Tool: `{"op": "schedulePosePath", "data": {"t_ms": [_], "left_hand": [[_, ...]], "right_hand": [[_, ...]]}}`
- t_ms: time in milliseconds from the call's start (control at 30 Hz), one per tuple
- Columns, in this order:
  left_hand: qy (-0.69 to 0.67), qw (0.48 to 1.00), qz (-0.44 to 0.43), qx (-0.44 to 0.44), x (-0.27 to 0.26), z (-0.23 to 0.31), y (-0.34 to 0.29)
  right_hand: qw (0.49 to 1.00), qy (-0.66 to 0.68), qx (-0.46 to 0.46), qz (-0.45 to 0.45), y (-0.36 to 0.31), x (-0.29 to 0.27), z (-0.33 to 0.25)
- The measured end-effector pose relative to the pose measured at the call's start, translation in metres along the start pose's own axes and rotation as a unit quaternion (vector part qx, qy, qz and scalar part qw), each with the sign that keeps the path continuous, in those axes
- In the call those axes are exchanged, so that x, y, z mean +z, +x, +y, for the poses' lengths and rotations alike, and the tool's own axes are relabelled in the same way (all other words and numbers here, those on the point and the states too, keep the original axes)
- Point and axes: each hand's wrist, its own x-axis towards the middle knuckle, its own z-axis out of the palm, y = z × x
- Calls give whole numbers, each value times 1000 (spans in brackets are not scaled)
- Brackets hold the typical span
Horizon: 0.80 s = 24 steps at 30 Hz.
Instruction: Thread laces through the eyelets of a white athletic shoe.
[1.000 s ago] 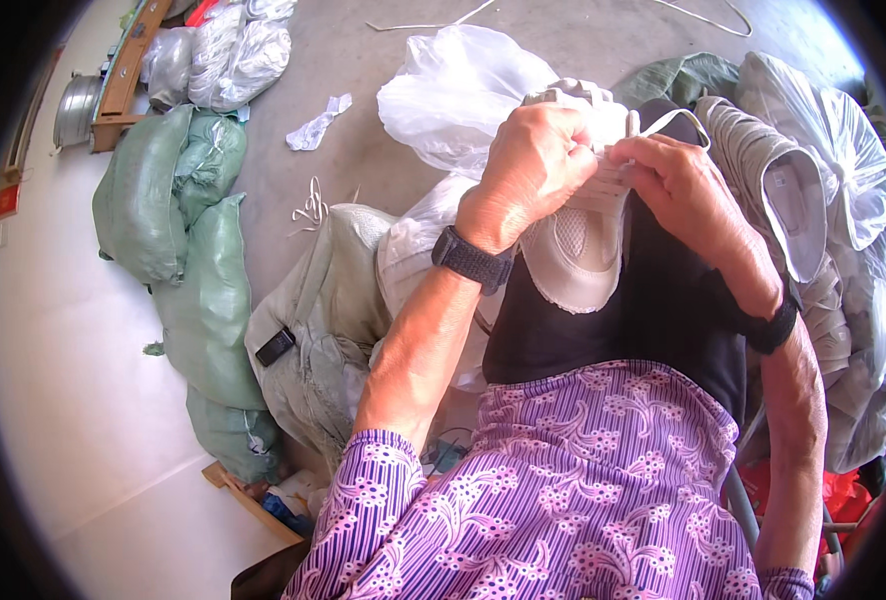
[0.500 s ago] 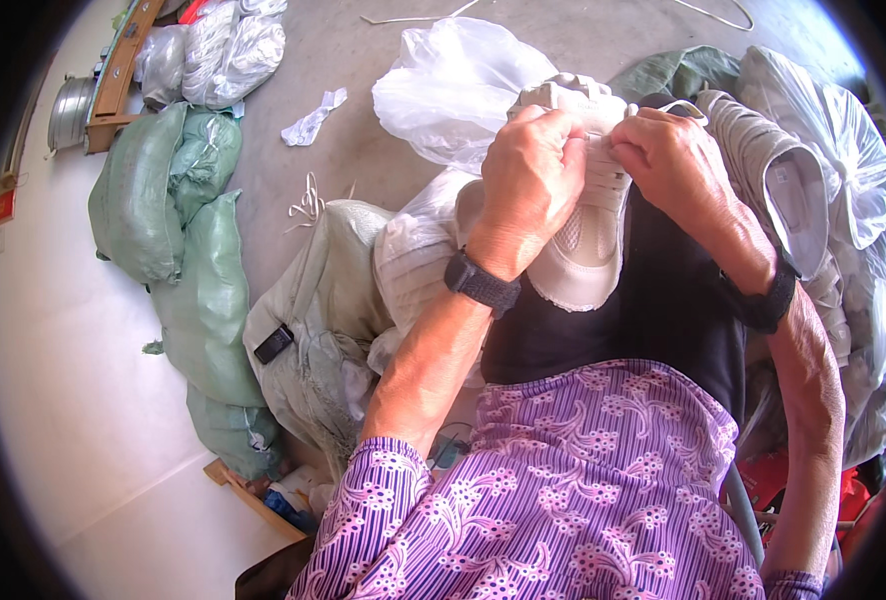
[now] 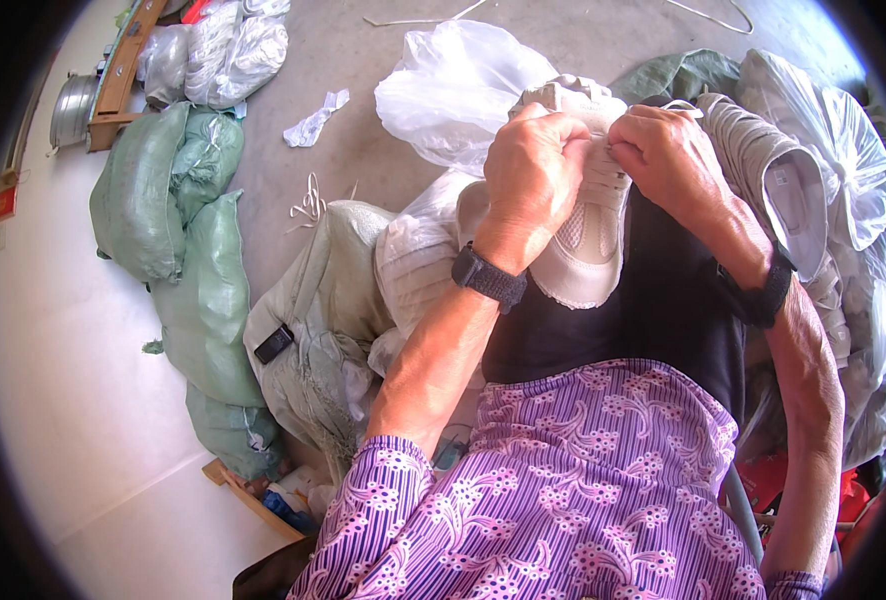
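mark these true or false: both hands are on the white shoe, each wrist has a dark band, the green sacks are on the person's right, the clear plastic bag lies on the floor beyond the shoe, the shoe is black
1. Both hands are on the white shoe. True: the left hand and right hand grip its upper part.
2. Each wrist has a dark band. True.
3. The green sacks are on the person's right. False: they lie along the left.
4. The clear plastic bag lies on the grey floor beyond the shoe. True.
5. The shoe is black. False: it is white; the dark cloth under it is black.
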Motion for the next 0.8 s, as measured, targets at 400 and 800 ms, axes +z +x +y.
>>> {"op": "schedulePosePath", "data": {"t_ms": [400,800], "left_hand": [[31,999,6,4,-10,1,-4],[4,992,3,127,-32,-21,49]], "right_hand": [[996,2,-65,60,-2,-2,10],[996,-72,-11,45,-33,-42,29]]}}
